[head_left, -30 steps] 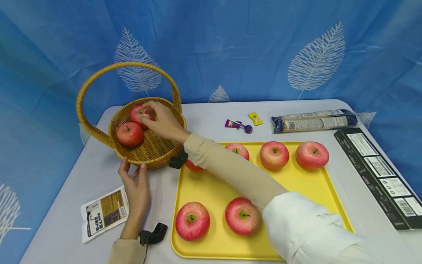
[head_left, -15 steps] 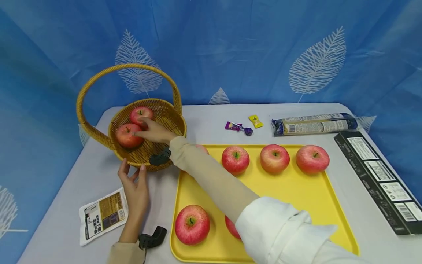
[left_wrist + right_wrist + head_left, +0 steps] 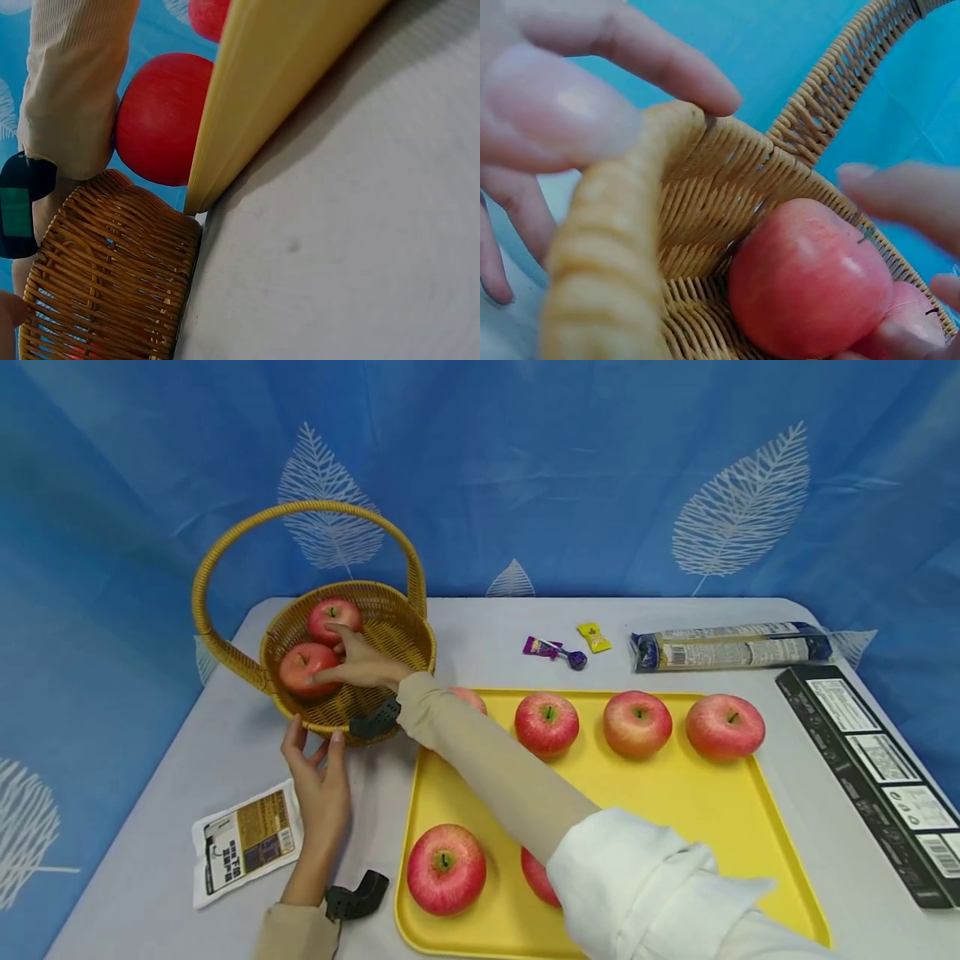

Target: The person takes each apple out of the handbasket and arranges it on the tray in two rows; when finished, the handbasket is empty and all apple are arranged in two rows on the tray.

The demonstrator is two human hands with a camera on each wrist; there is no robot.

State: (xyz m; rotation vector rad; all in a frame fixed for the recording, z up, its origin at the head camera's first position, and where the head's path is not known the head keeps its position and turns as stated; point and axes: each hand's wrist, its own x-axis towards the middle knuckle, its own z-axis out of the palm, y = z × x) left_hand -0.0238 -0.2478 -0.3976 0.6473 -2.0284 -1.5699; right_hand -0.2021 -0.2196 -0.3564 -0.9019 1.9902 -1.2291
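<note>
In the head view a wicker basket (image 3: 375, 635) with a tall arched handle stands at the back left. Two red apples lie inside, a near apple (image 3: 298, 664) and a far apple (image 3: 335, 610). My right hand (image 3: 367, 664) reaches in over them, fingers spread; its thumb (image 3: 900, 191) shows a gap above the near apple in the right wrist view, and other fingertips lie blurred between the apples. My left hand (image 3: 322, 789) touches the basket's near side from outside, thumb and forefinger apart along the rim (image 3: 604, 247).
A yellow tray (image 3: 675, 827) holds several more apples (image 3: 447, 870). A white packet (image 3: 247, 841) lies left of my left arm. Toward the back are a lollipop (image 3: 576, 660) and a yellow candy (image 3: 594, 637). A long wrapped pack (image 3: 731, 647) and a black box (image 3: 877, 777) lie at the right.
My right hand has moved from the far apple toward the near one. The near apple's stem has shifted slightly within the basket. My left hand stays at the basket's rim.
</note>
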